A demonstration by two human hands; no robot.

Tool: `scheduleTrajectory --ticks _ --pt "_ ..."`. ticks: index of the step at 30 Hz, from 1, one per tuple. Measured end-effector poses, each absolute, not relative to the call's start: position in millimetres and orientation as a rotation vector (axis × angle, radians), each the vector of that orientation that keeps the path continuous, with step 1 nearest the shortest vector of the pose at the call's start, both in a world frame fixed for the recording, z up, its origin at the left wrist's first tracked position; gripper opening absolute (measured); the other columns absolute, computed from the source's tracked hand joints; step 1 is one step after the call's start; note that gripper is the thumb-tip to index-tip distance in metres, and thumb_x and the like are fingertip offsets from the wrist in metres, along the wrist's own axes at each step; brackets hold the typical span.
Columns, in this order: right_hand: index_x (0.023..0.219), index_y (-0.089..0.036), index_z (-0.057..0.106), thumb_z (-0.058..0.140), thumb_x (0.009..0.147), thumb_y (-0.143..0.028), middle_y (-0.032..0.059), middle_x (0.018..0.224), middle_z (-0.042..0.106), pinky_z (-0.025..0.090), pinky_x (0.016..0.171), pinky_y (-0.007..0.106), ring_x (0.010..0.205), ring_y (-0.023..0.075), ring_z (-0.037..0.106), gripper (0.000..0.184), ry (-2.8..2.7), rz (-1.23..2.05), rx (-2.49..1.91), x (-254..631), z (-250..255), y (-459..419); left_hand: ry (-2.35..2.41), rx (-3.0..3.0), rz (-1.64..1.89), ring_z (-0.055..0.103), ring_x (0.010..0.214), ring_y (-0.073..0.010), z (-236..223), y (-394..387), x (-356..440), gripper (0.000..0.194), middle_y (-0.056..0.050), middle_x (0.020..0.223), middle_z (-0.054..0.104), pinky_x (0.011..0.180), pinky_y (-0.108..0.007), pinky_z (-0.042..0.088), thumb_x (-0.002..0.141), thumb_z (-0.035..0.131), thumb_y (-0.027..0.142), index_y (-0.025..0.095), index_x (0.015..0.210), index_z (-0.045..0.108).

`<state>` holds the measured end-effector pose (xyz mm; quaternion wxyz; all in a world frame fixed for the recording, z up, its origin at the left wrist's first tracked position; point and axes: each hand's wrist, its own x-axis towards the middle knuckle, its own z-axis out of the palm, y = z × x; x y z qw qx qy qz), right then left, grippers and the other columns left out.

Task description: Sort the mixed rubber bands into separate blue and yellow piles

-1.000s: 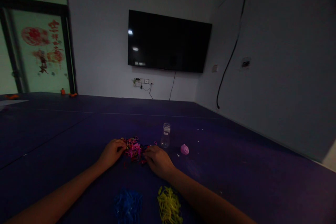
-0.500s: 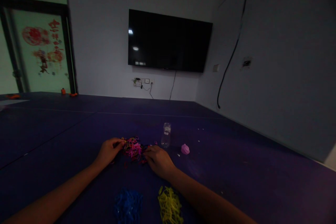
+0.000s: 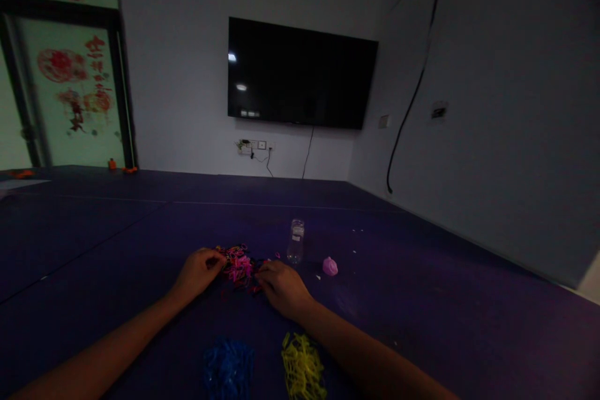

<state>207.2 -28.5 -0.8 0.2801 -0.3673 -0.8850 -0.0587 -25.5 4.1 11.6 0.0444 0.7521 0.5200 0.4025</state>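
A loose heap of small rubber bands (image 3: 240, 267), mostly pink with red, black and yellowish ones, lies on the purple table (image 3: 140, 244). My left hand (image 3: 199, 270) is at the heap's left side, thumb and forefinger pinched together at its edge. At the right side, my right hand (image 3: 282, 284) has its fingers closed down on the edge of the heap. What either pinch holds is too small and dark to make out. Nearer to me lie a pile of blue rubber bands (image 3: 229, 367) and a pile of yellow rubber bands (image 3: 302, 367), the latter beside my right forearm.
Just beyond my right hand stands a clear bottle (image 3: 295, 242). A crumpled-looking pink object (image 3: 330, 266) lies right of it, with small white scraps nearby. Orange objects (image 3: 130, 170) sit at the table's far left. A television (image 3: 302, 72) hangs on the wall.
The fingers of my left hand have shifted slightly at the heap's edge. My right hand stays almost in the same place, and the piles look unchanged.
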Motion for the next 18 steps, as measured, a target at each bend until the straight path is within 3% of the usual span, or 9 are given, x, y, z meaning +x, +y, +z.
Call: scheduleTrajectory --ticks 5,18 --pt "0.094 -0.018 0.064 0.044 0.086 -0.013 0.0051 0.100 0.064 0.041 0.085 0.026 0.096 0.0162 0.056 0.022 -2.390 -0.149 -0.990 207.0 0.2 -28.4 1.534 2.319 1.128 0.063 0.074 -0.0201 12.7 2.1 -24.1 0.019 -0.003 0.072 0.069 0.068 -0.028 0.047 0.071 0.053 0.028 0.021 0.064 0.069" --pt "0.093 -0.019 0.064 0.045 0.086 -0.013 0.0048 0.101 0.063 0.041 0.086 0.026 0.097 0.0158 0.056 0.021 -2.390 -0.150 -0.986 207.7 -0.6 -28.4 1.369 2.431 1.092 0.060 0.095 -0.0229 10.0 4.5 -24.3 0.016 -0.003 0.097 0.070 0.085 -0.037 0.044 0.069 0.056 0.019 0.024 0.061 0.069"
